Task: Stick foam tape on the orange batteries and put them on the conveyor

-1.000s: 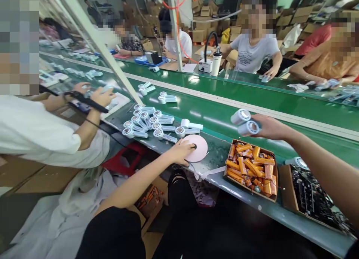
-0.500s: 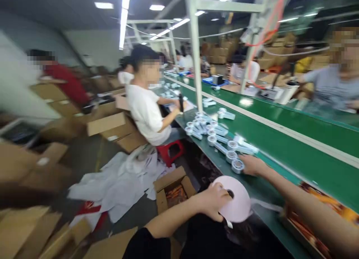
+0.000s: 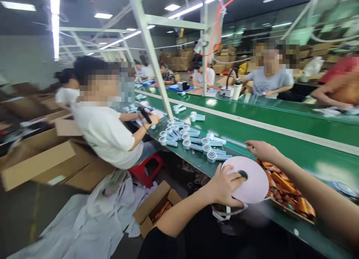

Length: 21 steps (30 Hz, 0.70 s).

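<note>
My left hand (image 3: 228, 186) grips a large flat roll of pale pinkish-white tape or label strip (image 3: 256, 184), thumb below and fingers spread over its face near the dark core hole. A loose strip end hangs beneath the roll. My right hand (image 3: 262, 150) is over the green conveyor's near edge, fingers reaching out and apart, with nothing visible in them. Just left of it, several light-blue handheld fans (image 3: 212, 157) with round heads lie grouped on the bench edge (image 3: 196, 160). Part of the nearest fan's handle reaches towards the roll.
A tray of orange-wrapped packets (image 3: 288, 193) sits under my right forearm. The green conveyor (image 3: 280, 130) runs along the bench, with a slanted white post (image 3: 153, 57) beside it. At left, a co-worker in white (image 3: 103, 128) sits on a red stool (image 3: 147, 169); open cartons (image 3: 39, 165) stand behind.
My right hand has left the end of the fan row and risen towards the conveyor edge. The roll is still in my left hand. The view has swung right.
</note>
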Motion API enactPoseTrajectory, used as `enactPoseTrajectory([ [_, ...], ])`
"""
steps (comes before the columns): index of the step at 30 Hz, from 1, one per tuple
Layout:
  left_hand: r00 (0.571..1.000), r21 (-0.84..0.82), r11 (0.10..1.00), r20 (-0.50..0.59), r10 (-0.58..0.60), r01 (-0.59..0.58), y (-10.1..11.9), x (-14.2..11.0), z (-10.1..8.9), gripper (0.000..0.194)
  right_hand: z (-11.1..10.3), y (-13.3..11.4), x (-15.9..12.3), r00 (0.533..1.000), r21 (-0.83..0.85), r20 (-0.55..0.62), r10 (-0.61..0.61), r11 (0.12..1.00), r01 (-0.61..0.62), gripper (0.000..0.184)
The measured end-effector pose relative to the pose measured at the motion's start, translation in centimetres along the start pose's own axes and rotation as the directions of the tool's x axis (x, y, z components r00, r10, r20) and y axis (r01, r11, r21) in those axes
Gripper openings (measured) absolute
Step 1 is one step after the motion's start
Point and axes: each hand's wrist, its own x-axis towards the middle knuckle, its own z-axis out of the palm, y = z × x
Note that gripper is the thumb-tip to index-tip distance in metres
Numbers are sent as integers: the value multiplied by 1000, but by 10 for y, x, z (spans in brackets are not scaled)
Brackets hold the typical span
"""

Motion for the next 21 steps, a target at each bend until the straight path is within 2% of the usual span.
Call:
enactPoseTrajectory([
  [2,994,-18,994,27,107,-107,5,53,5,96,-12,51,-19,993,-23,-11,120,992,-120,51],
  [5,983,-46,986,86,164,-161,12,125,26,89,-24,129,-57,970,-78,4,245,967,-244,49],
  [7,978,-83,986,135,156,-145,16,154,42,84,-30,172,-90,952,-87,15,305,949,-303,46],
  [9,974,-113,984,165,153,-135,18,167,57,85,-34,203,-122,929,-74,29,369,928,-366,40],
  [12,981,-116,983,116,156,-143,15,169,68,86,-33,234,-153,897,-35,68,437,900,-435,30],
  [15,986,-122,982,62,153,-145,10,171,64,79,-23,256,-157,873,13,105,477,877,-481,22],
  [18,986,-128,979,35,165,-159,17,178,53,78,-10,262,-155,863,41,99,495,865,-500,22],
  [21,980,-97,979,62,188,-181,32,190,48,81,2,252,-168,868,53,-2,497,867,-496,35],
])
